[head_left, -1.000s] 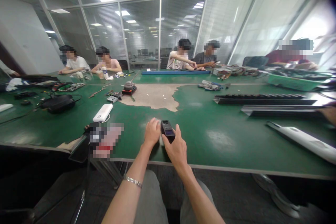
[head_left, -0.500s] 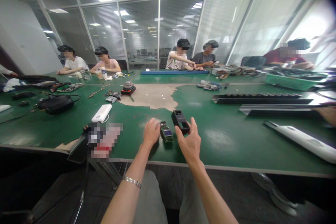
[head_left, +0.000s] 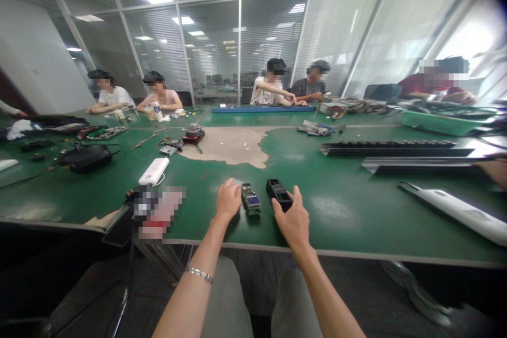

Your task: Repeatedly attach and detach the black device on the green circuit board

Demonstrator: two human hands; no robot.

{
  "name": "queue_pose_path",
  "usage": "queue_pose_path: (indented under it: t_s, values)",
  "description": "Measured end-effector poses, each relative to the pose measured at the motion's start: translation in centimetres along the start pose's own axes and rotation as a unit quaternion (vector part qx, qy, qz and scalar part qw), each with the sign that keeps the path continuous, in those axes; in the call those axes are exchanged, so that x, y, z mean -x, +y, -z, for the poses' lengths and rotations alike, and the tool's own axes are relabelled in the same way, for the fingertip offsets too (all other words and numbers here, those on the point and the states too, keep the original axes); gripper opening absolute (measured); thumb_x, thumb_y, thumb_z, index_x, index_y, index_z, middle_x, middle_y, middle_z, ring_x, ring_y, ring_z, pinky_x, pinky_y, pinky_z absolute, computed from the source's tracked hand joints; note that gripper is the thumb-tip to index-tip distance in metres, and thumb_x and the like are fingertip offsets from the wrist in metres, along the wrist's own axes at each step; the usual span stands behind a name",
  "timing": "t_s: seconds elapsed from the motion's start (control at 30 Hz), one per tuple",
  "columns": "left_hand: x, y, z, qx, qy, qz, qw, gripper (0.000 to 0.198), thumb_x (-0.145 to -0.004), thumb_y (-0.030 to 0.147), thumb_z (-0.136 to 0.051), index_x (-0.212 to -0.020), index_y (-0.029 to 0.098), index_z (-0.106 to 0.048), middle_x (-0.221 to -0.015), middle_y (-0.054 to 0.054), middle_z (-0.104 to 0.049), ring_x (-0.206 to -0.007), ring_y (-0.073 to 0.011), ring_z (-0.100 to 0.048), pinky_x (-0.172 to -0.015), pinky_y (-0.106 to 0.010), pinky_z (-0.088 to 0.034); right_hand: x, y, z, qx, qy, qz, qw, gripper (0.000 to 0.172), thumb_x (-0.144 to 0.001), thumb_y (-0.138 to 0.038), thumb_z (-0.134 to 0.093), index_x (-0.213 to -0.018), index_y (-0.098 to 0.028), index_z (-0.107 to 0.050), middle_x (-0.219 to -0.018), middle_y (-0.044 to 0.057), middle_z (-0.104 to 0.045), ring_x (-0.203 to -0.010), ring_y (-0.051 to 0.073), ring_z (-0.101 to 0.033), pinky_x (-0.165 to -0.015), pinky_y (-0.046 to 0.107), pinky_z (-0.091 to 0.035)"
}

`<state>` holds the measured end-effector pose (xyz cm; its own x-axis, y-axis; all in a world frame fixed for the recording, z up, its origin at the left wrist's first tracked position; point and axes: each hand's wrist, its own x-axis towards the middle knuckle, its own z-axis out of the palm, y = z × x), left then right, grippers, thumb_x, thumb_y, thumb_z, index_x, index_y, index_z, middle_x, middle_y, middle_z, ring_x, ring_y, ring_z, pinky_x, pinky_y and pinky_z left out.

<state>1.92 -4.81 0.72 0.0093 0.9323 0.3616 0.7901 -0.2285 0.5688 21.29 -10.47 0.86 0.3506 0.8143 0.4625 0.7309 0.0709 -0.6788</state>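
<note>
My right hand (head_left: 293, 217) has its thumb and fingers around the near end of a black plastic housing (head_left: 279, 194), a long case with cut-out windows in its upper face. The case is at or close to the tabletop. To its left lies a circuit board assembly (head_left: 251, 200) with a small bluish display and stacked green boards. My left hand (head_left: 228, 199) is lowered to the table just left of that assembly, fingers loosely curved and holding nothing. Whether its fingertips touch the board is unclear.
The green table (head_left: 336, 232) has a bare tan patch (head_left: 233, 142). A white power bank (head_left: 153, 171) and black pouch (head_left: 87, 156) lie left. Right are dark metal rails (head_left: 400, 151), a long white device (head_left: 455, 211) and a green basket (head_left: 439, 122). Several people sit opposite.
My right hand and the black housing have shifted right and slightly toward me, away from the circuit board assembly. The left hand has barely moved.
</note>
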Motion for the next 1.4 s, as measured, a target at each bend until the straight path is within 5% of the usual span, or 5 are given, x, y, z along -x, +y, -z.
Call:
queue_pose_path:
  t_s: [0.37, 1.03, 1.4]
  values:
    - [0.1, -0.1, 0.0, 0.007, -0.002, -0.010, 1.000, 0.035, -0.091, 0.028, -0.040, -0.102, 0.018, -0.071, -0.136, -0.012, -0.052, -0.122, -0.0215, -0.051, -0.110, -0.040, -0.032, 0.4, 0.4, -0.3, 0.011, -0.004, 0.048, 0.999, 0.086, -0.078, -0.049, -0.056, -0.144, -0.006, -0.022, -0.131, 0.022, -0.051, -0.117, 0.029, -0.052, -0.097, 0.042, -0.042]
    - [0.0, -0.3, -0.2, -0.015, -0.008, -0.014, 1.000, 0.034, -0.091, 0.028, -0.041, -0.108, 0.019, -0.069, -0.137, -0.010, -0.051, -0.122, -0.0216, -0.050, -0.111, -0.040, -0.031, 0.8, 0.0, 0.3, 0.035, -0.035, 0.028, 0.998, 0.081, -0.082, -0.046, -0.051, -0.146, -0.009, -0.018, -0.120, 0.015, -0.060, -0.104, 0.030, -0.059, -0.087, 0.040, -0.045]
    - [-0.3, -1.4, -0.9, 0.039, 0.028, -0.007, 0.999, 0.040, -0.092, 0.022, -0.034, -0.124, 0.016, -0.057, -0.136, -0.011, -0.052, -0.130, -0.0193, -0.043, -0.113, -0.041, -0.029, 1.0, -5.5, 0.6, -0.071, -0.026, 0.020, 0.997, 0.081, -0.082, -0.054, -0.051, -0.146, -0.014, -0.022, -0.116, 0.014, -0.064, -0.102, 0.027, -0.062, -0.086, 0.038, -0.045]
